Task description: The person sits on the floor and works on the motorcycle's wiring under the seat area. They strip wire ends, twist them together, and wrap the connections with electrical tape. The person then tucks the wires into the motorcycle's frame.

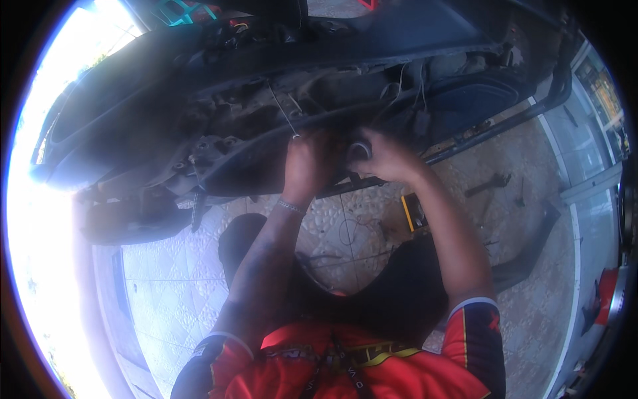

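Note:
A dark vehicle body (219,80), apparently a scooter, fills the view in front of me. My left hand (309,159) reaches against its lower side; its fingers are lost in shadow. A thin light cable or rod (282,110) runs down the body to the knuckles of that hand. Just to the right, my right hand (385,158) curls around a round dark part with a pale rim (359,150). Both hands are close together, and what lies between them is too dark to make out.
Thin wires (423,90) hang from the vehicle at the right. Below it runs a dark bar (465,141). On the tiled floor (173,272) are a yellow-and-black box (413,211) and a dark tool (488,185). A turquoise plastic stool (183,12) shows at the far left.

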`<state>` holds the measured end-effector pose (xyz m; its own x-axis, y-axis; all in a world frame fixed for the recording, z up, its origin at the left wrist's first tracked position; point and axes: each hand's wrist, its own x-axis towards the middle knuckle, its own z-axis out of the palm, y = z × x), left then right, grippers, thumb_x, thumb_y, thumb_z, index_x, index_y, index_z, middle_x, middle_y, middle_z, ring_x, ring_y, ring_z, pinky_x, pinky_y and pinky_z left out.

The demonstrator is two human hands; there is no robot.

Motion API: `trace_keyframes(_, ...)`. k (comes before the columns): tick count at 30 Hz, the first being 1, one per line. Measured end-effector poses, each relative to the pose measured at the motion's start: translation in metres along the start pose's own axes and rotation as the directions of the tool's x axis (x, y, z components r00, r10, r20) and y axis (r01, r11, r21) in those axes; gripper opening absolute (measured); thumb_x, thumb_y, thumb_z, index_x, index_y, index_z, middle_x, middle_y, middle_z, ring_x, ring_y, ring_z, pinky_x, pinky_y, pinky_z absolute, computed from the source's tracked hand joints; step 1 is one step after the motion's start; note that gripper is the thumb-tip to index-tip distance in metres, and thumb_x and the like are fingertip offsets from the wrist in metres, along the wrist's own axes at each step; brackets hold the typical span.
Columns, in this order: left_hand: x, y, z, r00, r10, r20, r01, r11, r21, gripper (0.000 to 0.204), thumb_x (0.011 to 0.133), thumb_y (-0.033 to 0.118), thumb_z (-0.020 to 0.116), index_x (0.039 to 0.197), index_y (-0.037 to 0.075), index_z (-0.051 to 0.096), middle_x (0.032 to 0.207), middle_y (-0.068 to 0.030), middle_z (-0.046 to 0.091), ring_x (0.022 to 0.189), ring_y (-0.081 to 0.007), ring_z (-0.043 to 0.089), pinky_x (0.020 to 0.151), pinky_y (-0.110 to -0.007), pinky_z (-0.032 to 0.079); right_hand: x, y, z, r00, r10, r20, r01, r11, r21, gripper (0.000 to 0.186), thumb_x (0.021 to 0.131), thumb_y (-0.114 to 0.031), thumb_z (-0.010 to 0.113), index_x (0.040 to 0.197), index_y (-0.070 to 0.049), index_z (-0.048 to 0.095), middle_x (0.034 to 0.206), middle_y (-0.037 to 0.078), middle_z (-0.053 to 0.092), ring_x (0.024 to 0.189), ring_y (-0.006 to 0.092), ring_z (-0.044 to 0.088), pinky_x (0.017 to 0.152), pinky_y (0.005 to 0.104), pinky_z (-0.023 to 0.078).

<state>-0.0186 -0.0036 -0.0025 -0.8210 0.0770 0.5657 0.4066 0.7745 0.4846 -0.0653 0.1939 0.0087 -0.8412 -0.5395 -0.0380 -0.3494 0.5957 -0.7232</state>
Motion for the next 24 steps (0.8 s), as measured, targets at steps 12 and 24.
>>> trace_keyframes(12, -0.002, 0.012, -0.02, 0.997, -0.017, -0.071, 0.016, 1.0, -0.004, 0.024, 0.079, 0.017, 0.081, 0.098, 0.006, 0.071, 0.106, -0.0127, 0.067, 0.104, -0.0349, 0.062, 0.091, -0.046, 0.05, 0.004, -0.021, 0.024, 0.963, 0.117, -0.242, -0.069, 0.978, 0.198, 0.044, 0.079, -0.023, 0.079, 0.114, 0.003, 0.07, 0.108, 0.021, 0.074, 0.1, 0.0313, 0.072, 0.089, 0.0405, 0.055)
trace_keyframes(24, -0.009, 0.003, -0.014, 0.963, -0.231, -0.141, 0.184, 0.94, -0.288, 0.029, 0.086, 0.013, 0.08, 0.104, 0.002, 0.061, 0.102, -0.0114, 0.065, 0.1, -0.022, 0.062, 0.09, -0.037, 0.049, -0.005, -0.01, -0.014, 0.984, 0.134, 0.114, -0.166, 0.494, 0.853, 0.027, 0.098, -0.025, 0.07, 0.118, -0.008, 0.071, 0.108, 0.001, 0.073, 0.098, 0.0105, 0.067, 0.084, 0.0292, 0.056)
